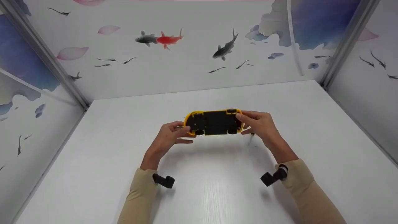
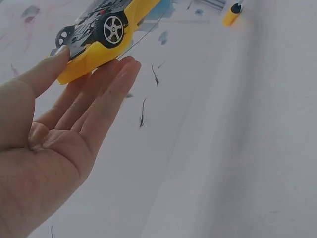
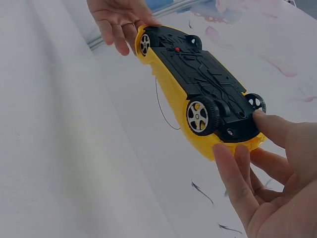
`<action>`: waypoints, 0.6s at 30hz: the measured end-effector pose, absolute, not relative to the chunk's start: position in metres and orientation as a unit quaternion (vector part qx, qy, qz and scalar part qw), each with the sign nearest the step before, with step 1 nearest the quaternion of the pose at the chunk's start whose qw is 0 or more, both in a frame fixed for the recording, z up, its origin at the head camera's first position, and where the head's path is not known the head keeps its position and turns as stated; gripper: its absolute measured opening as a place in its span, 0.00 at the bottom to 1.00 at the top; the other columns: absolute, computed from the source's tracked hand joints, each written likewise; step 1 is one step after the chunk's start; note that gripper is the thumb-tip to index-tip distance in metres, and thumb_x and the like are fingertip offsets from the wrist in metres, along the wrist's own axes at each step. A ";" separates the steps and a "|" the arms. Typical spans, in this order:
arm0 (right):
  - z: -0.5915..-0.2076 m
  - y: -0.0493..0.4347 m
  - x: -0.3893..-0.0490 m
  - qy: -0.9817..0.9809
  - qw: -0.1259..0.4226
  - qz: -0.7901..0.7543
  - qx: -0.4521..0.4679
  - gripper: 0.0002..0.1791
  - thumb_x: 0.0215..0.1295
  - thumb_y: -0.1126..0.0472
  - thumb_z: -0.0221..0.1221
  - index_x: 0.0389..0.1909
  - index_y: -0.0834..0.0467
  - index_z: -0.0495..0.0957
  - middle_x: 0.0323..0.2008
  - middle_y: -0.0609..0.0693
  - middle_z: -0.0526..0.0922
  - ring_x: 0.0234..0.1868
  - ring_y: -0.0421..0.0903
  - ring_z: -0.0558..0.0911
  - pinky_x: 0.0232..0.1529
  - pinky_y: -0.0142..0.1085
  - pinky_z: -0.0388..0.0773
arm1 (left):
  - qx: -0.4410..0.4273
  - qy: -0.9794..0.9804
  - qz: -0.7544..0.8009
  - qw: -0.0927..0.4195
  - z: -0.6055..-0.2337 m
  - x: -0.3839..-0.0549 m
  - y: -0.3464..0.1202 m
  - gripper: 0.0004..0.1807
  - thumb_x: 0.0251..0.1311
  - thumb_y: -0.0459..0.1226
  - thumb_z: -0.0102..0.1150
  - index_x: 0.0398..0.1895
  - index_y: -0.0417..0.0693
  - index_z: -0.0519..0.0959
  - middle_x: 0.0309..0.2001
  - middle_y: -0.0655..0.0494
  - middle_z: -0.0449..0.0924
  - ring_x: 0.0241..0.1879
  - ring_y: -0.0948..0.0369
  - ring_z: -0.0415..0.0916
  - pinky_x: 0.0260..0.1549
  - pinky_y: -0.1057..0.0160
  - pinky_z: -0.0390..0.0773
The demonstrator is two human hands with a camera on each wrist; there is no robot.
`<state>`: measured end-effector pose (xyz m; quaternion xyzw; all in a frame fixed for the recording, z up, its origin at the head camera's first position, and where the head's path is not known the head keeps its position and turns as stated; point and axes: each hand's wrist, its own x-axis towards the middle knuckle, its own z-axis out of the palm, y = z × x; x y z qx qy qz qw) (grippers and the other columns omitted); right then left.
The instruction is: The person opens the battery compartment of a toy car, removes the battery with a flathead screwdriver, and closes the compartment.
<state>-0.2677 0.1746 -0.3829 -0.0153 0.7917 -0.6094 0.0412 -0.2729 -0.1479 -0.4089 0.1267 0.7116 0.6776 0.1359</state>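
A yellow toy car (image 1: 216,123) is held up above the white table, turned so its black underside faces me. My left hand (image 1: 168,135) pinches one end, thumb on the underside and fingers on the yellow body. At the other end my right hand (image 1: 263,127) grips it the same way, its thumb (image 3: 272,126) near a wheel. Silver-spoked wheels (image 3: 199,116) and a small red spot show in the right wrist view. A thin dark line (image 3: 159,101) curves beside the car body. The car's roof is hidden.
On the white table (image 1: 214,193) lies a slim tool with a yellow and black handle (image 2: 231,16), partly behind my right hand in the head view. White panels (image 1: 186,71) printed with fish and petals enclose the back and both sides.
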 end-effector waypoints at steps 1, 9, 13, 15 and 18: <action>-0.383 0.174 -0.267 0.795 0.038 -0.605 -0.013 0.31 0.67 0.43 0.63 0.64 0.57 0.78 0.56 0.60 0.81 0.42 0.42 0.81 0.41 0.32 0.86 | 0.125 0.709 0.680 0.138 -0.409 -0.273 -0.147 0.21 0.68 0.40 0.62 0.59 0.37 0.76 0.56 0.38 0.82 0.49 0.51 0.86 0.49 0.52 0.86; -0.385 0.171 -0.268 0.795 0.039 -0.605 -0.007 0.34 0.65 0.39 0.63 0.65 0.54 0.77 0.61 0.57 0.80 0.52 0.43 0.83 0.46 0.31 0.85 | 0.118 0.695 0.693 0.151 -0.409 -0.273 -0.142 0.27 0.69 0.41 0.61 0.66 0.40 0.70 0.61 0.37 0.77 0.54 0.49 0.84 0.53 0.53 0.84; -0.386 0.171 -0.268 0.793 0.045 -0.608 -0.010 0.35 0.65 0.38 0.62 0.67 0.53 0.75 0.61 0.55 0.80 0.55 0.45 0.82 0.48 0.32 0.85 | 0.115 0.677 0.710 0.155 -0.407 -0.272 -0.143 0.28 0.69 0.42 0.60 0.67 0.40 0.69 0.61 0.36 0.77 0.54 0.49 0.84 0.54 0.53 0.83; -0.387 0.171 -0.269 0.786 0.047 -0.616 -0.016 0.34 0.66 0.38 0.61 0.68 0.53 0.74 0.62 0.56 0.80 0.55 0.45 0.82 0.49 0.32 0.85 | 0.119 0.672 0.713 0.160 -0.407 -0.272 -0.144 0.28 0.69 0.42 0.60 0.68 0.39 0.69 0.61 0.37 0.76 0.54 0.49 0.84 0.54 0.53 0.83; -0.387 0.172 -0.269 0.776 0.057 -0.628 -0.027 0.34 0.66 0.39 0.61 0.68 0.51 0.74 0.63 0.55 0.78 0.55 0.45 0.81 0.50 0.32 0.84 | 0.125 0.664 0.718 0.165 -0.406 -0.271 -0.144 0.28 0.69 0.42 0.60 0.67 0.38 0.69 0.61 0.37 0.77 0.54 0.49 0.84 0.54 0.52 0.83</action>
